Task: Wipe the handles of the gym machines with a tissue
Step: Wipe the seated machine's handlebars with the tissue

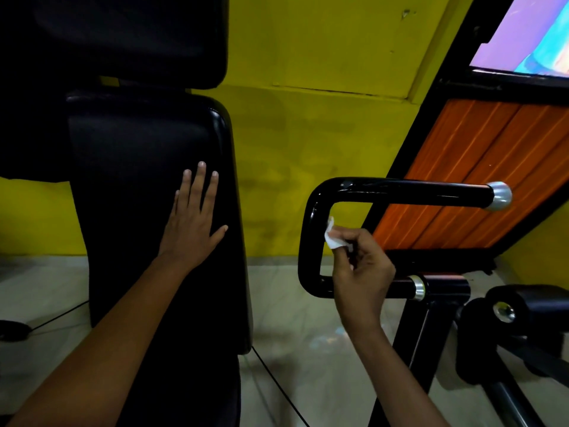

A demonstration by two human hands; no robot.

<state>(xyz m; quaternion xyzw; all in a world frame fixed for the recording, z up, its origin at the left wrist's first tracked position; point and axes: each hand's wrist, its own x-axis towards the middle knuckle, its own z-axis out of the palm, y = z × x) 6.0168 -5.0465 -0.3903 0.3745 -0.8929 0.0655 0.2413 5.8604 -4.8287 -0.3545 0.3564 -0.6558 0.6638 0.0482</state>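
Tissue: small, white, crumpled (against black handle).

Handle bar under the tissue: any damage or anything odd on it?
Nothing clearly damaged. The handle looks glossy and intact where the right hand presses the tissue. Faint streaks show near its upper bend, possibly only glare.

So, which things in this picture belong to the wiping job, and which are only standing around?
Belong to the job:
- small white crumpled tissue, pinched by the right hand
- black U-shaped metal handle with silver end cap, touched by the tissue

Only around:
- black padded seat back, with the left hand flat on it
- orange wooden panel
- yellow wall
- thin black cable on the floor
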